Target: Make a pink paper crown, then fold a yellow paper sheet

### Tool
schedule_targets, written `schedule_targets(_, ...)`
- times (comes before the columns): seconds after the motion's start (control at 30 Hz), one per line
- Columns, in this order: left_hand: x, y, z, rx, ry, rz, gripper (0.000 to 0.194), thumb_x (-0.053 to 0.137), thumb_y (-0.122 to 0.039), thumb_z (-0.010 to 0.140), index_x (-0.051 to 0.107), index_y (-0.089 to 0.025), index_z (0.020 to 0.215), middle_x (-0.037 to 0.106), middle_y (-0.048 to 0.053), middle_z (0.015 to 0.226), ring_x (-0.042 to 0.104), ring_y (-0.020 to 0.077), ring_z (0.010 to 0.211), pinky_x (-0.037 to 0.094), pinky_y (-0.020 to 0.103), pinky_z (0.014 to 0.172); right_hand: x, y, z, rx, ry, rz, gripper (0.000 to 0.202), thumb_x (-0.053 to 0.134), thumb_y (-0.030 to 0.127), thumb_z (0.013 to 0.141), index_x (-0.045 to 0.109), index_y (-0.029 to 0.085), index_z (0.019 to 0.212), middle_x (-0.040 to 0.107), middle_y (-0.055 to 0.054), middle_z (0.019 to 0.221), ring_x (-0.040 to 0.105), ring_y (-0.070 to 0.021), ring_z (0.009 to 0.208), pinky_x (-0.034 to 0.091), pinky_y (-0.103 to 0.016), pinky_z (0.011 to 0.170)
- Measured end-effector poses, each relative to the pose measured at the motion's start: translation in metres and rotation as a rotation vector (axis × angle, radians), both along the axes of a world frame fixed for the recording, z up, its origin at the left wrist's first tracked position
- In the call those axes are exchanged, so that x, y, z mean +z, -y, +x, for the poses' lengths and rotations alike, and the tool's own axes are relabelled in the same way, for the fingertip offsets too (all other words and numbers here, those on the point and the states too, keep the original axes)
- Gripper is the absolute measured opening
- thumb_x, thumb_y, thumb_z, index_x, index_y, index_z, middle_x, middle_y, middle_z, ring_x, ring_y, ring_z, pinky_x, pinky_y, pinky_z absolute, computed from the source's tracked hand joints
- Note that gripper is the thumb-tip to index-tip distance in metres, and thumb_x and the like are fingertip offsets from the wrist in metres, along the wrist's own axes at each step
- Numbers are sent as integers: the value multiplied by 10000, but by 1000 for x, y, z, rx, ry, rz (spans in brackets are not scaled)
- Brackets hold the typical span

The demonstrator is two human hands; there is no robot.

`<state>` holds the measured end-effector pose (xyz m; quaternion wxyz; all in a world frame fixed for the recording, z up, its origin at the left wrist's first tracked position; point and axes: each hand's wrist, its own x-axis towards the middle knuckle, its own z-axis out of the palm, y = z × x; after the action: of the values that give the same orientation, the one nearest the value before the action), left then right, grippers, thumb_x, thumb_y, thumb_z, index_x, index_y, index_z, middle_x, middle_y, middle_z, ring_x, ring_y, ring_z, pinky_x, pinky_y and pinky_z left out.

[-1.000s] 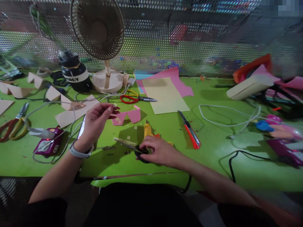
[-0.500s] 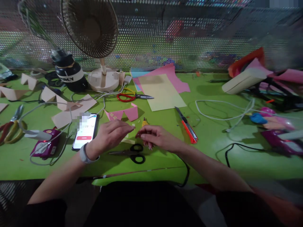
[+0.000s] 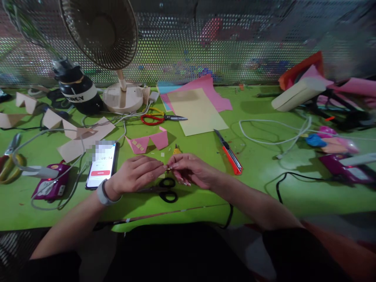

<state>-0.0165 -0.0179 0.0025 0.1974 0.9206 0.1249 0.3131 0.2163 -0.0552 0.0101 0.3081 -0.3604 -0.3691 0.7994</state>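
My left hand point(image 3: 138, 173), a grey band at its wrist, has its fingers pressed together, and its fingertips meet those of my right hand point(image 3: 192, 169). The right hand is pinched; whatever lies between the fingertips is too small to make out. Just behind them stands a yellow-tipped tool point(image 3: 176, 150), partly hidden. Under and in front of the hands lie black-handled scissors point(image 3: 168, 196). A folded pink paper strip point(image 3: 158, 140) with small yellowish squares on it rests behind my left hand. An orange utility knife point(image 3: 232, 156) lies to the right.
Behind are a cream sheet point(image 3: 198, 111) on pink paper, red-and-yellow-handled scissors point(image 3: 152, 118), a fan point(image 3: 123, 98) and a black bottle point(image 3: 80, 94). A phone point(image 3: 101, 166) and purple device point(image 3: 53, 182) lie left. White cable point(image 3: 264, 145) loops at right.
The fingertips of my two hands have come together from slightly apart. The view has shifted a little, so the table items appear farther left.
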Motion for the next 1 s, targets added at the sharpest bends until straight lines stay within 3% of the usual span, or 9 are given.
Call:
schedule_targets(0.2,-3,-2,0,-29,-43,-13,287,539,-197,942,679,-251,1186,742,96,1126,702,243,1060,577,415,927,-5,-1,0,17,12,22,200,720,318,700,590,175,753,565,86,470,428,-43,337,320,-150,330)
schedule_targets(0.33,-1,3,9,157,32,-8,249,601,-189,911,676,-219,1147,752,90,1026,714,208,932,578,350,833,-2,1,2,-55,108,165,203,709,349,742,603,181,782,557,85,484,429,-48,355,352,-170,357)
schedule_targets(0.4,4,6,15,248,42,-154,199,602,-219,921,672,-176,1102,742,90,939,698,181,825,559,304,747,0,2,3,-118,202,304,179,683,348,781,616,186,816,565,73,513,454,-61,390,386,-190,391)
schedule_targets(0.53,14,9,23,185,-81,-584,210,519,-301,971,660,-144,981,706,58,802,649,138,687,505,245,638,0,6,2,-194,430,558,144,648,327,809,645,187,840,580,35,611,492,-85,501,400,-219,470)
schedule_targets(0.83,9,12,24,155,-62,-846,225,557,-337,947,663,-138,949,709,65,801,668,158,717,532,250,648,-5,9,2,-157,576,720,164,604,333,860,681,188,866,595,16,627,481,-100,528,383,-227,493)
schedule_targets(1.0,5,11,27,82,88,-1236,226,661,-356,895,678,-137,950,739,75,844,725,182,764,595,301,728,-7,11,1,-215,550,825,166,606,310,878,721,195,910,691,-13,731,565,-116,583,453,-245,544)
